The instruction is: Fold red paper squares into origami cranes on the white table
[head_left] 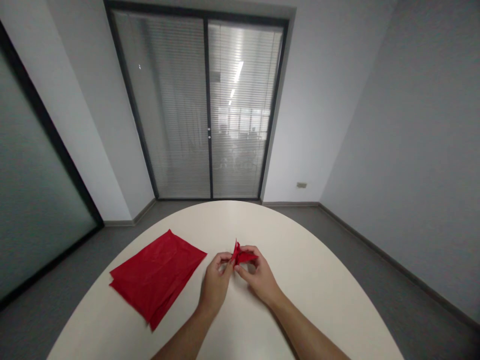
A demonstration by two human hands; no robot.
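Observation:
A small folded red paper piece (243, 257) with pointed tips is held between both hands over the middle of the table. My left hand (216, 280) pinches its left side between thumb and fingers. On the other side, my right hand (262, 277) is closed on it, with the thumb below and the fingers above. Parts of the folds are hidden by the fingertips. To the left of my left hand lie flat red paper sheets (159, 275), stacked a little out of line and slightly creased.
The round white table (322, 300) has a curved far edge. Beyond it are a glass door with blinds (180, 120), a wall socket (301, 185) low on the white wall, and grey floor on both sides. A frosted glass panel (33, 190) stands at the left.

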